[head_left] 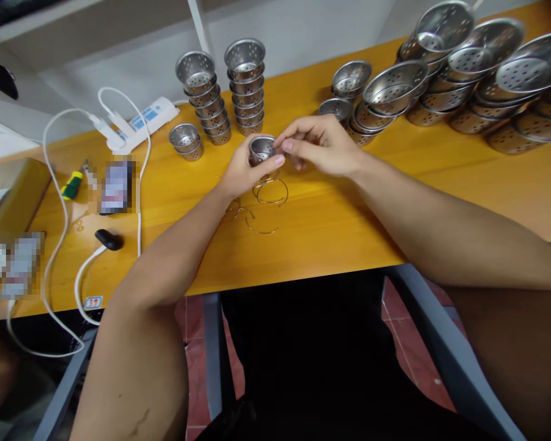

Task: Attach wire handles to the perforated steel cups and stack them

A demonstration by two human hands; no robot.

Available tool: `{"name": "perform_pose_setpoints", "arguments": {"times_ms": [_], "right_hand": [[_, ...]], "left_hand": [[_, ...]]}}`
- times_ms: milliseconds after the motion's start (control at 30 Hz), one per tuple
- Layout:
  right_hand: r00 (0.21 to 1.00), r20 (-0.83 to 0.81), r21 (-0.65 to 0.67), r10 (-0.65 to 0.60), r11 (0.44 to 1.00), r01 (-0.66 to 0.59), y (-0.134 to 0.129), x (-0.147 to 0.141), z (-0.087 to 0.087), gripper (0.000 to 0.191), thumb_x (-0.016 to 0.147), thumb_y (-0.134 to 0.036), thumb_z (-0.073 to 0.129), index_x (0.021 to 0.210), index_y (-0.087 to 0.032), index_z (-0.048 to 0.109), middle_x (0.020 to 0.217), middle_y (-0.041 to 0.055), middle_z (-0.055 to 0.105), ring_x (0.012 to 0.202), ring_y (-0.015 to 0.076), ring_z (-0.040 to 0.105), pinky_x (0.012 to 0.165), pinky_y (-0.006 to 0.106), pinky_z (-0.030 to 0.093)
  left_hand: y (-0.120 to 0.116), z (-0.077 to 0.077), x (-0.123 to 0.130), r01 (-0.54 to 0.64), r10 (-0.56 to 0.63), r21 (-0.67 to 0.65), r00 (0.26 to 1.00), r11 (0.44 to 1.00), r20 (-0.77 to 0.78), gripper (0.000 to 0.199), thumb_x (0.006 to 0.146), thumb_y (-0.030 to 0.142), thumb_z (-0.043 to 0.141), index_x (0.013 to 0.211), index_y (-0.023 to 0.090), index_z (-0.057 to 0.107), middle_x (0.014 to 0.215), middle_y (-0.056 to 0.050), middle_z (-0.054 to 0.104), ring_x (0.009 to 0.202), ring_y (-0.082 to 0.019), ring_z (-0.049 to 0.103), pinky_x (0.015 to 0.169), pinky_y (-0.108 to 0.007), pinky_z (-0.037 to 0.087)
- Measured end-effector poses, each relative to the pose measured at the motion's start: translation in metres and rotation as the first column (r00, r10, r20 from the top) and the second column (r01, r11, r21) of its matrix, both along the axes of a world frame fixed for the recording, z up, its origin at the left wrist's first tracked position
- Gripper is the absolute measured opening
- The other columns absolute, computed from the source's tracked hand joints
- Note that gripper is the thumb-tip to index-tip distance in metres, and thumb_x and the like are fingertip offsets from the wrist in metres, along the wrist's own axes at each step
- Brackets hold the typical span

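Note:
My left hand [245,168] is wrapped round a small perforated metal cup [262,149], its thumb along the near side. My right hand [314,144] is at the cup's right rim, with thumb and forefinger pinched close together; whatever lies between them is too small to make out. Thin wire rings [273,191] lie on the table just below the cup, and an open curved wire [261,232] is nearer the table edge. Two tall stacks of small perforated cups [245,92] stand behind my left hand, with a short stack [186,141] to their left.
Larger perforated cups [395,89] are stacked across the back right. On the left are a white power strip [149,125] with cables, a phone [116,187], a green-yellow tool [72,185] and a black object [109,239]. A chair armrest [445,343] is below the table.

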State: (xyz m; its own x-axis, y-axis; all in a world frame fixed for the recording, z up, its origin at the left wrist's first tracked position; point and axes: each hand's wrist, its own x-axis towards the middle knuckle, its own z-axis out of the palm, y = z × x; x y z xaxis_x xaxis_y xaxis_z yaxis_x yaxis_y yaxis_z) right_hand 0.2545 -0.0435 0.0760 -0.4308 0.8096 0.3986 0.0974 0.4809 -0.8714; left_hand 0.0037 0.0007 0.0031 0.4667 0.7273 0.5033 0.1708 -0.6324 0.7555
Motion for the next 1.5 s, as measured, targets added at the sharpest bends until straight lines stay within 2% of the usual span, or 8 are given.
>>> {"name": "perform_pose_setpoints", "arguments": {"times_ms": [167, 400, 567, 933, 1033, 1167, 1300, 1500], "right_hand": [[0.996, -0.04, -0.036, 0.085, 0.996, -0.086, -0.006, 0.0, 0.007, 0.075, 0.076, -0.103, 0.097, 0.096, -0.034, 0.078, 0.074, -0.0007, 0.074, 0.057, 0.0192, 0.059, 0.053, 0.039, 0.053], [0.998, -0.07, -0.057, -0.004, 0.998, 0.0, 0.0, -0.005, 0.0, 0.081, 0.065, -0.107, 0.098, 0.089, -0.033, 0.077, 0.068, -0.0013, 0.069, 0.057, 0.0197, 0.061, 0.049, 0.04, 0.056], [0.998, -0.058, -0.056, 0.0, 0.998, -0.003, 0.004, -0.004, -0.004, 0.078, 0.067, -0.104, 0.1, 0.088, -0.032, 0.077, 0.07, -0.0005, 0.071, 0.057, 0.0192, 0.06, 0.047, 0.038, 0.053], [1.0, -0.03, -0.036, 0.008, 0.999, -0.009, 0.004, -0.005, -0.008, 0.081, 0.07, -0.108, 0.095, 0.088, -0.032, 0.075, 0.071, 0.0001, 0.069, 0.06, 0.0203, 0.058, 0.053, 0.041, 0.056], [1.0, -0.016, 0.032, -0.025, 0.999, 0.025, 0.005, -0.004, -0.012, 0.081, 0.073, -0.108, 0.092, 0.099, -0.032, 0.08, 0.082, 0.0033, 0.075, 0.068, 0.0229, 0.064, 0.061, 0.044, 0.062], [0.984, 0.018, 0.212, -0.178, 0.962, 0.171, 0.004, -0.003, -0.017, 0.085, 0.081, -0.104, 0.092, 0.128, -0.033, 0.081, 0.12, 0.0094, 0.081, 0.084, 0.0271, 0.074, 0.077, 0.05, 0.07], [0.973, 0.106, 0.319, -0.206, 0.934, 0.163, 0.0, 0.0, -0.017, 0.071, 0.094, -0.096, 0.087, 0.128, -0.034, 0.082, 0.133, 0.0125, 0.076, 0.103, 0.034, 0.078, 0.096, 0.057, 0.071], [0.968, 0.179, 0.339, -0.177, 0.934, 0.109, -0.001, -0.002, -0.023, 0.056, 0.1, -0.085, 0.087, 0.126, -0.036, 0.087, 0.14, 0.0139, 0.076, 0.129, 0.0409, 0.074, 0.116, 0.065, 0.067]], "left_hand": [[0.002, 0.0, -0.002, 0.063, -0.063, -0.012, 0.998, 0.998, -0.008, 0.083, 0.097, 0.092, 0.085, 0.146, 0.028, 0.067, 0.129, -0.006, 0.079, 0.116, -0.024, 0.083, 0.114, -0.047, 0.07], [0.002, -0.007, 0.002, 0.018, -0.015, 0.062, 0.999, 0.998, -0.046, 0.086, 0.096, 0.075, 0.096, 0.155, 0.025, 0.058, 0.15, -0.013, 0.075, 0.138, -0.029, 0.079, 0.126, -0.05, 0.065], [0.002, -0.008, 0.002, -0.032, 0.039, 0.089, 0.996, 0.996, -0.085, 0.082, 0.095, 0.064, 0.1, 0.154, 0.025, 0.059, 0.148, -0.011, 0.076, 0.141, -0.032, 0.077, 0.13, -0.051, 0.063], [0.005, -0.012, 0.002, 0.008, -0.003, 0.085, 0.998, 0.996, -0.061, 0.081, 0.095, 0.067, 0.099, 0.153, 0.027, 0.06, 0.143, -0.01, 0.073, 0.132, -0.03, 0.078, 0.124, -0.055, 0.066], [0.004, -0.013, 0.003, -0.003, 0.006, 0.083, 0.999, 0.997, -0.039, 0.08, 0.096, 0.068, 0.099, 0.152, 0.028, 0.059, 0.142, -0.009, 0.072, 0.132, -0.03, 0.077, 0.124, -0.055, 0.066], [0.01, -0.017, 0.003, -0.086, 0.086, 0.105, 0.996, 0.991, 0.009, 0.08, 0.1, 0.066, 0.096, 0.158, 0.029, 0.054, 0.145, -0.011, 0.071, 0.14, -0.031, 0.076, 0.13, -0.058, 0.063], [0.02, -0.022, -0.002, -0.14, 0.141, 0.145, 0.99, 0.979, 0.006, 0.088, 0.104, 0.069, 0.092, 0.168, 0.031, 0.047, 0.15, -0.012, 0.071, 0.149, -0.034, 0.074, 0.137, -0.059, 0.058], [0.023, -0.023, -0.003, -0.132, 0.134, 0.179, 0.991, 0.975, 0.0, 0.096, 0.102, 0.078, 0.09, 0.171, 0.031, 0.043, 0.154, -0.013, 0.07, 0.15, -0.035, 0.074, 0.135, -0.059, 0.06]]}}
